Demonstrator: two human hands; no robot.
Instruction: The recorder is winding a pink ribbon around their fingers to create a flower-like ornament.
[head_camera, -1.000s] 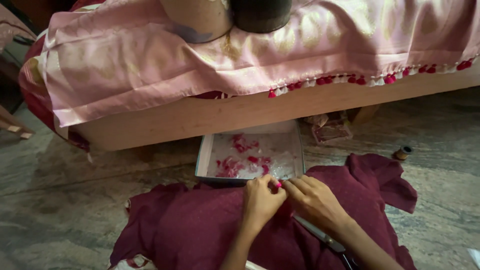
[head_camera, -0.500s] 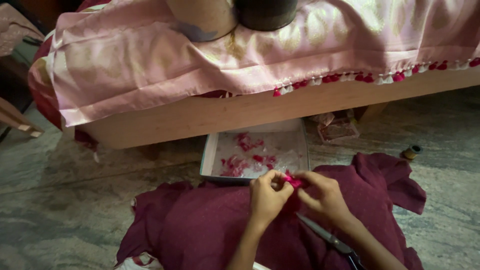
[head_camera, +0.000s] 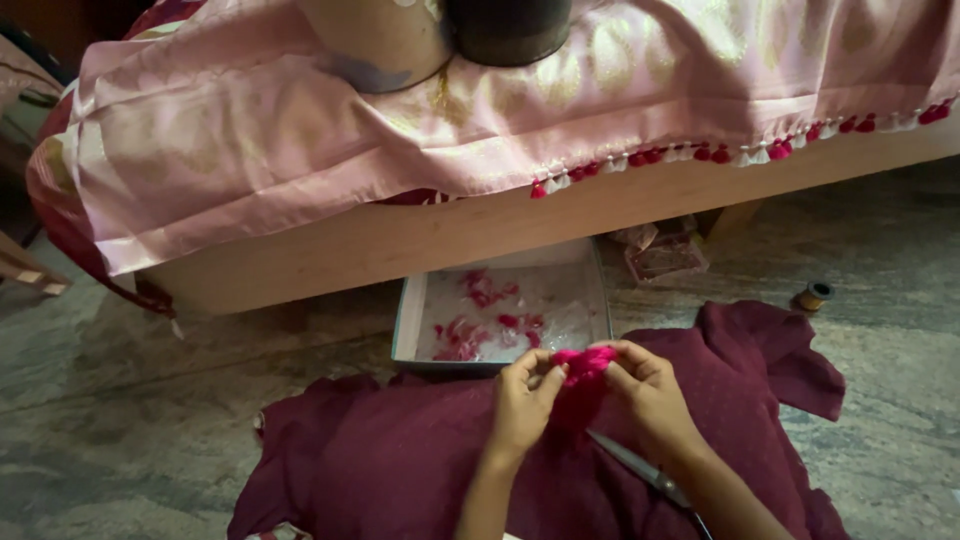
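Note:
My left hand (head_camera: 525, 395) and my right hand (head_camera: 648, 385) meet over a maroon cloth (head_camera: 400, 455) spread on the floor. Between their fingertips they pinch a small bright pink tuft of thread (head_camera: 583, 365). Just beyond the hands stands a shallow grey tray (head_camera: 405, 325) holding pink and red scraps. A pair of scissors (head_camera: 640, 468) lies on the cloth under my right forearm.
A low wooden bench (head_camera: 420, 235) draped with a pink cloth (head_camera: 300, 130) edged with red and white tassels fills the back. Two round containers (head_camera: 430, 30) stand on it. A small thread spool (head_camera: 815, 294) and a clear box (head_camera: 665, 255) sit on the stone floor at right.
The hands have lifted slightly toward the tray, and the pink tuft between the fingers now shows larger and fluffier than before.

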